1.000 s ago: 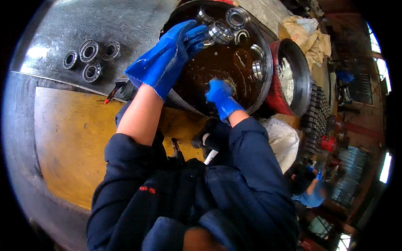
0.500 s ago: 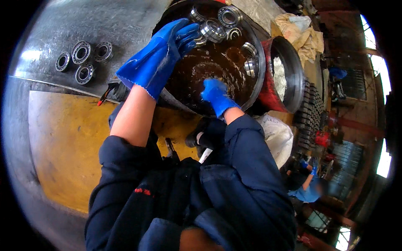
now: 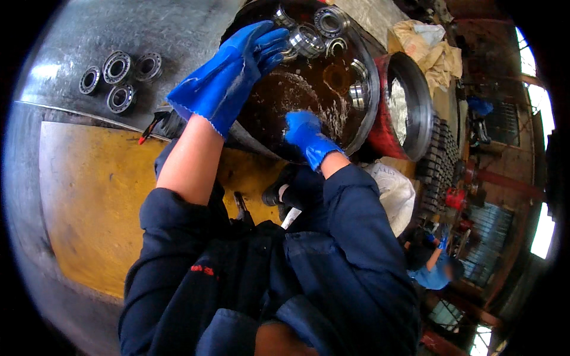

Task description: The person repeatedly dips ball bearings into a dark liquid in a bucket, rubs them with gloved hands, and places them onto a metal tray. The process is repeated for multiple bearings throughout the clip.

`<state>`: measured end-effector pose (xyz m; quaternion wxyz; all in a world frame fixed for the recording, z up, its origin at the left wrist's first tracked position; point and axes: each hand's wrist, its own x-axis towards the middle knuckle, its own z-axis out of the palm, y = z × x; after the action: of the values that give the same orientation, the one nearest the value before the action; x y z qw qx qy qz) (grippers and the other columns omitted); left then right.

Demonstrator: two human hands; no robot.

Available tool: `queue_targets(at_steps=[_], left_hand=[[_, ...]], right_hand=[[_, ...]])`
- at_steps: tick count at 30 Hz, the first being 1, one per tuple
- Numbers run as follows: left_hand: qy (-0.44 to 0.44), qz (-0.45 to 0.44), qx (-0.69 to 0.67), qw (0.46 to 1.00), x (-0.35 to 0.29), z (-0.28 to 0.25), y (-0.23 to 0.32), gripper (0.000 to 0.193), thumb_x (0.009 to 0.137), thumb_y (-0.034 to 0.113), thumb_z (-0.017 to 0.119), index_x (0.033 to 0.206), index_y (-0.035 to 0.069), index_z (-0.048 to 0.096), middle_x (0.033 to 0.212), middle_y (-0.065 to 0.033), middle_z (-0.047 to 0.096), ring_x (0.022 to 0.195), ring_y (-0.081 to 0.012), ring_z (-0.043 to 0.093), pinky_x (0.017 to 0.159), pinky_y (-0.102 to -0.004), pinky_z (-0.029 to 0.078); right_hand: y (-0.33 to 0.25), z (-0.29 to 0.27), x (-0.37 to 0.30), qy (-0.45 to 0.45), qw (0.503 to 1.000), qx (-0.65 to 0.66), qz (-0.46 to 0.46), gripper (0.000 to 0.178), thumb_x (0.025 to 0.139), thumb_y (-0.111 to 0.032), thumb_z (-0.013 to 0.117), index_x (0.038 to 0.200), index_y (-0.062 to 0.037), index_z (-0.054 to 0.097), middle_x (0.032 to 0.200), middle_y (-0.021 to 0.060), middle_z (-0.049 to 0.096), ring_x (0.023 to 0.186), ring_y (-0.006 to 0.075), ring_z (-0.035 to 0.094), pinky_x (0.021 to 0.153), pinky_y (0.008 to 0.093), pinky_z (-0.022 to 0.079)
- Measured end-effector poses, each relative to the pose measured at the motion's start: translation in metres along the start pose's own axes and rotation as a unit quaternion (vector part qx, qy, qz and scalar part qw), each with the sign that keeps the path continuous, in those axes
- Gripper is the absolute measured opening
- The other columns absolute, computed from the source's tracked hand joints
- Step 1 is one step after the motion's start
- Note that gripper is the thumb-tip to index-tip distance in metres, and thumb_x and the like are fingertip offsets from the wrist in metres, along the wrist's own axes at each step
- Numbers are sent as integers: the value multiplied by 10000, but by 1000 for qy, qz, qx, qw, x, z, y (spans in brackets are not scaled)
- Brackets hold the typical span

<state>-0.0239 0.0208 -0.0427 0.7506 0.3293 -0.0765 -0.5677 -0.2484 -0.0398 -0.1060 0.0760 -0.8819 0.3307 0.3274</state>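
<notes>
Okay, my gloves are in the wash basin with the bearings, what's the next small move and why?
Probably close the left hand on the nearest bearing at the basin's far rim. Its fingertips already reach the cluster there, while the right hand is down in the dark, foamy liquid of the basin, seemingly scrubbing. Four bearings lie on the metal sheet to the left.

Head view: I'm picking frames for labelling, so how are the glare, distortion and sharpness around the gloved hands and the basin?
Head view: fisheye bends the yellow floor edge and blacks out the corners; glare patches on the grey metal floor and blown-out windows at the right rim; dark liquid in the basin shows foamy highlights; left hand and right hand in blue gloves look fairly sharp; bearings readable.
</notes>
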Motion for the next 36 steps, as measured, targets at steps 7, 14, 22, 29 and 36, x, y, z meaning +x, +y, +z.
queue_targets(at_steps=[7,14,22,29,36], left_hand=[[-38,14,10,999,5,2,-7,435,1108,328,399,1484,132,496,1449,-114,615,1263,-273,633,1020,-382,535],[-33,6,-13,999,9,5,-9,415,1104,318,424,1462,130,516,1430,-121,627,1262,-278,634,996,-391,549],[-60,0,-5,998,8,28,-11,426,1104,321,420,1473,124,498,1433,-131,623,1258,-281,634,992,-386,553],[6,-5,18,1000,-2,7,0,465,1105,346,410,1509,120,464,1464,-140,595,1282,-276,617,999,-375,545],[-87,-27,66,994,-17,59,-10,548,1068,476,478,1505,145,497,1453,-147,604,1269,-286,622,968,-339,530]], right_hand=[[28,41,13,44,960,247,126,388,855,-290,712,1192,-100,739,1223,190,717,1166,377,675,971,491,535],[0,20,23,-74,979,-184,-42,402,829,-302,760,1203,-155,747,1189,156,736,1116,387,691,940,543,554],[75,90,34,124,915,383,-10,424,846,-253,676,1235,-86,707,1246,171,711,1168,377,672,977,484,541],[-14,1,21,-45,989,-135,-44,354,850,-251,729,1180,-125,748,1191,175,731,1085,362,713,908,522,567],[79,75,34,27,953,267,141,567,772,-384,759,1247,-78,710,1262,214,695,1129,412,675,962,476,549]])
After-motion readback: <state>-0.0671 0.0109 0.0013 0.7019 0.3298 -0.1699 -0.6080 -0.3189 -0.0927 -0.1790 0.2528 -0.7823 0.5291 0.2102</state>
